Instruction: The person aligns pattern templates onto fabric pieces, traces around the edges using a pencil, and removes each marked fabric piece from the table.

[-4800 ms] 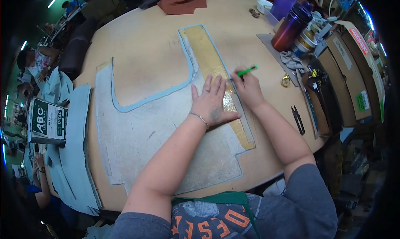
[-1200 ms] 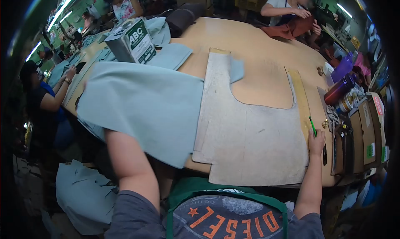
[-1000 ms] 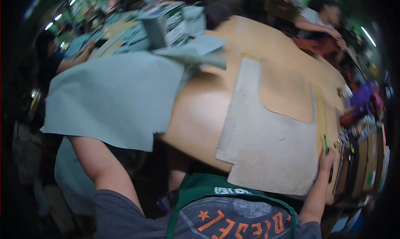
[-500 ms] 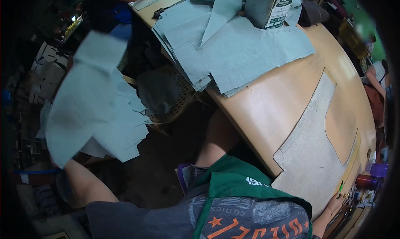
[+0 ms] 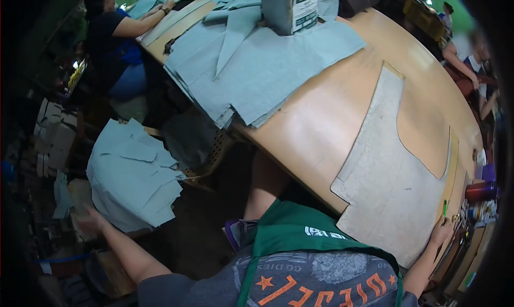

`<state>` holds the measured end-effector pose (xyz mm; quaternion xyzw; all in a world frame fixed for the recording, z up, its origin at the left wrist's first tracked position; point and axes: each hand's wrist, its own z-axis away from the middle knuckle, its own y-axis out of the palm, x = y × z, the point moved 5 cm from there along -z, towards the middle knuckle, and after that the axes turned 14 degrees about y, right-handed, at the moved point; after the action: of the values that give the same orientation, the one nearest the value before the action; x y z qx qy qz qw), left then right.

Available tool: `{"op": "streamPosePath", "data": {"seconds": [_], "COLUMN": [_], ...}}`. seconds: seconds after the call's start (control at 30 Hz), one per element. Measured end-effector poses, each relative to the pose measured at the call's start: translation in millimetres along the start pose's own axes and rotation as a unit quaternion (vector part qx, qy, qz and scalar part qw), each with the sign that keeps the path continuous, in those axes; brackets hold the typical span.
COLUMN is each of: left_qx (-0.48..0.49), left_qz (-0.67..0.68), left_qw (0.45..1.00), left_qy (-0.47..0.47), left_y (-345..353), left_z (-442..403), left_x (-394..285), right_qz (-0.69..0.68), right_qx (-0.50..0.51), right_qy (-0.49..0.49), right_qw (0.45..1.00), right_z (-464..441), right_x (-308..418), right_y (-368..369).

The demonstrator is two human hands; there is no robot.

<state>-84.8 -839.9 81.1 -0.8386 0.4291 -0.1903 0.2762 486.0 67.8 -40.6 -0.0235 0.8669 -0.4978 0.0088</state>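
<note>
My left hand (image 5: 92, 221) is out to the left with nothing in it, fingers apart and a little blurred. It is just beside a stack of pale blue-green cut pieces (image 5: 134, 173), which look like fabric or thin leather. On the right, my right hand (image 5: 441, 232) has a green pen (image 5: 445, 208) in its fingers, its tip end sticking up. That hand rests at the edge of a large grey-white pattern template (image 5: 393, 181) lying flat on the tan table (image 5: 316, 141).
More blue-green pieces (image 5: 289, 77) are layered on the table under a metal can (image 5: 278, 10). A chair (image 5: 214, 154) stands between stack and table. One person (image 5: 120, 34) works at the far left; another (image 5: 474, 66) sits at right. Purple and red containers (image 5: 482, 190) line the right edge.
The blue-green piece raised in my left hand has been let go and lies on the stack. My view has shifted, showing more of the person at the far left. My right hand keeps the pen.
</note>
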Motion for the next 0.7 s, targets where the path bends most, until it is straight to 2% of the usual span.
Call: {"op": "streamPosePath", "data": {"seconds": [0.03,0.07,0.1,0.13,0.17,0.2,0.23,0.3,0.4,0.47,0.53,0.6,0.67,0.7], "left_qx": [-0.085,-0.145,-0.032,0.008,0.000,0.074,0.090,0.205,0.351,0.246,0.083,-0.017,0.046,0.184], "left_qz": [0.142,0.323,0.566,0.538,0.545,0.563,0.509,0.398,0.401,0.472,0.579,0.661,0.725,0.821], "left_qw": [0.982,0.918,0.814,0.791,0.733,0.710,0.734,0.776,0.780,0.784,0.762,0.692,0.591,0.456], "left_qy": [0.089,0.178,0.123,0.292,0.408,0.416,0.441,0.444,0.328,0.319,0.280,0.289,0.350,0.289], "left_y": [-20,-27,-56,-116,-111,-108,-85,-131,-94,-119,-141,-183,-226,-252], "left_z": [-13,-23,-12,22,38,59,85,116,107,79,38,6,-7,2], "left_x": [-61,-118,-189,-310,-367,-414,-464,-501,-559,-561,-565,-552,-539,-528], "right_qz": [-0.012,-0.019,-0.017,-0.016,-0.015,-0.019,-0.020,-0.022,-0.045,-0.067,-0.079,-0.073,-0.062,-0.060], "right_qx": [-0.003,0.017,0.019,0.011,0.010,0.030,0.034,0.038,0.027,0.023,0.028,0.036,0.045,0.045], "right_qy": [0.008,0.019,0.025,0.036,0.044,0.061,0.071,0.090,0.099,0.104,0.106,0.114,0.114,0.115], "right_qw": [1.000,0.999,0.999,0.999,0.999,0.997,0.997,0.995,0.994,0.992,0.991,0.990,0.991,0.991], "right_z": [1,-1,0,-1,1,2,5,8,10,12,13,14,12,13], "right_x": [-1,-6,-6,-8,-3,1,4,7,8,11,11,13,15,15], "right_y": [2,7,10,7,5,0,-4,-8,-11,-17,-14,-16,-18,-18]}}
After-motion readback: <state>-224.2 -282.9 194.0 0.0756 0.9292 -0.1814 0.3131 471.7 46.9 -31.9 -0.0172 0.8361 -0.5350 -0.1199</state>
